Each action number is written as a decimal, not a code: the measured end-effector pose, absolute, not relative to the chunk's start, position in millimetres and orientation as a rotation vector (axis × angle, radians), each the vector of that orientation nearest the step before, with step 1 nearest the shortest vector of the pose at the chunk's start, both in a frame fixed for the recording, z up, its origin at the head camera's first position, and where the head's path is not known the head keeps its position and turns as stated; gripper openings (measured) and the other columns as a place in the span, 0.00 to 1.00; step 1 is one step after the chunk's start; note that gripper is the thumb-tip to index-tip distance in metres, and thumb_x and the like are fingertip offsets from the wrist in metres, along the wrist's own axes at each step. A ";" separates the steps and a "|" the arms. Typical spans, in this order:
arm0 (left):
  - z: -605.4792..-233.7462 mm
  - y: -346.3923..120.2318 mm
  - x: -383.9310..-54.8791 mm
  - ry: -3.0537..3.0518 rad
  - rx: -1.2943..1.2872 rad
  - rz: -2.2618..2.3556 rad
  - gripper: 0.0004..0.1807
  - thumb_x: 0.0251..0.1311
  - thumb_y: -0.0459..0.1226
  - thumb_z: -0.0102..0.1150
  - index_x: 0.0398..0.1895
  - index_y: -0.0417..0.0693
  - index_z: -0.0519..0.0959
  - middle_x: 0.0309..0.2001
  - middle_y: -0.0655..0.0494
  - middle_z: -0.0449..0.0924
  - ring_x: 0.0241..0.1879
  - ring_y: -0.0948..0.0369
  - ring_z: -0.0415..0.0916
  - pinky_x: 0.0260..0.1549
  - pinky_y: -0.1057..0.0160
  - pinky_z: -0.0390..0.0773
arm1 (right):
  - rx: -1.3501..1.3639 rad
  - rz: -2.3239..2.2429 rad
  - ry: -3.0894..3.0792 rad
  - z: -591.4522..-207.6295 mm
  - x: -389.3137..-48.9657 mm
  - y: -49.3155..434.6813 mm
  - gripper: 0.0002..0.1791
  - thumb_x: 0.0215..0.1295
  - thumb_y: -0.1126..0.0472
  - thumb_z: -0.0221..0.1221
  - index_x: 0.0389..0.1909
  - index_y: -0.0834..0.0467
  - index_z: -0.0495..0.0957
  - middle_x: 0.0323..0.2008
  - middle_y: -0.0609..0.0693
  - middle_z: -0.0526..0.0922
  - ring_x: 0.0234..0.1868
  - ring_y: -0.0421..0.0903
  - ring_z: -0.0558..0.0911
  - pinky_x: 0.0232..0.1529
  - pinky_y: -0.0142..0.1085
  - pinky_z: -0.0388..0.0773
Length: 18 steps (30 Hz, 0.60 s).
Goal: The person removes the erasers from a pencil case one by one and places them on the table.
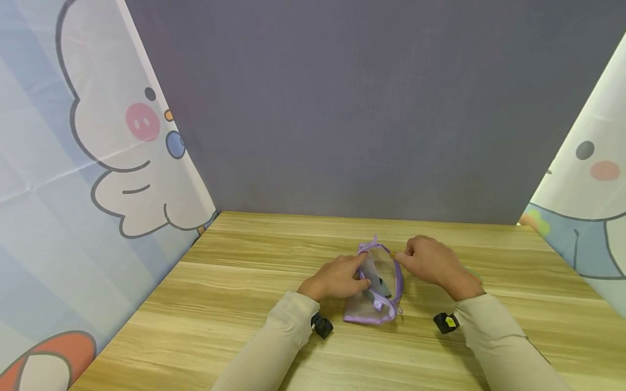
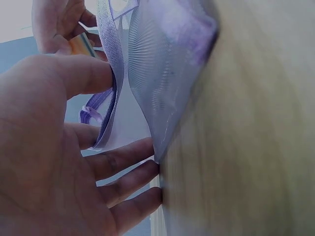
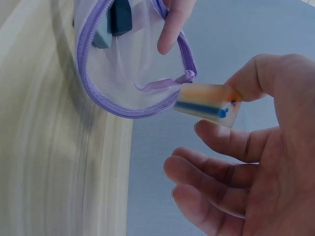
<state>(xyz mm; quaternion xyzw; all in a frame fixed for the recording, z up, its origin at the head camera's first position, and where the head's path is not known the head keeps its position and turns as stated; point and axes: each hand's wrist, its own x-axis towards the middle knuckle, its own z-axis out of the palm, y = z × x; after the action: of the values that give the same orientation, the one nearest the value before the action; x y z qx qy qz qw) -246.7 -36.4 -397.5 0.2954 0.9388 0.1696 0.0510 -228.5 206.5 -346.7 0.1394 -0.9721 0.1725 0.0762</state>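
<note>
A mesh zip pouch [image 1: 359,312] with purple edging lies on the table, its zipped mouth spread wide. My left hand [image 1: 337,278] holds the near-left rim; in the left wrist view the thumb lies over the purple zipper band [image 2: 112,54] and the other fingers extend beneath. Thumb and forefinger of my right hand [image 1: 432,260] pinch a small block that looks like an eraser [image 3: 206,104], pale orange with a blue stripe. One end of it is right at the pouch's rim [image 3: 133,114]. Inside the pouch sits a dark teal block-like item [image 3: 121,18], partly cut off by the frame.
The wood-grain table [image 1: 195,315] extends to both sides. A grey panel [image 1: 342,108] stands at its back, with cartoon-printed cloths at left [image 1: 39,228] and right [image 1: 601,228]. Something flat and greenish [image 1: 473,276] shows behind the right wrist.
</note>
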 end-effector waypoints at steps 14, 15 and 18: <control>-397.3 -38.9 -244.9 2.848 0.908 0.561 0.42 0.68 0.58 0.51 0.81 0.59 0.52 0.72 0.55 0.65 0.68 0.55 0.64 0.61 0.50 0.70 | 0.421 0.518 -2.882 -344.7 -224.9 212.2 0.16 0.65 0.52 0.54 0.19 0.52 0.69 0.18 0.45 0.68 0.18 0.43 0.64 0.20 0.37 0.59; -397.5 -38.8 -245.0 2.849 0.911 0.565 0.41 0.68 0.58 0.50 0.81 0.59 0.52 0.72 0.55 0.65 0.68 0.55 0.64 0.61 0.50 0.70 | 0.424 0.521 -2.882 -345.0 -224.5 212.5 0.16 0.65 0.53 0.54 0.18 0.52 0.69 0.17 0.45 0.67 0.18 0.43 0.64 0.20 0.37 0.59; -398.3 -39.6 -245.5 2.853 0.905 0.569 0.41 0.68 0.58 0.51 0.81 0.60 0.52 0.72 0.56 0.65 0.69 0.55 0.64 0.61 0.52 0.70 | 0.435 0.544 -2.883 -345.1 -222.8 212.1 0.15 0.66 0.53 0.53 0.20 0.52 0.70 0.18 0.46 0.67 0.17 0.43 0.64 0.20 0.37 0.59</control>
<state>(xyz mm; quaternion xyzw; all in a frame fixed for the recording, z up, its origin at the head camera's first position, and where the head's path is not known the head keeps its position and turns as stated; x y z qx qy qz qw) -245.5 -39.6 -398.3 0.2966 0.9354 0.1864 0.0474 -222.8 212.1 -345.1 0.1462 -0.9683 0.1826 0.0878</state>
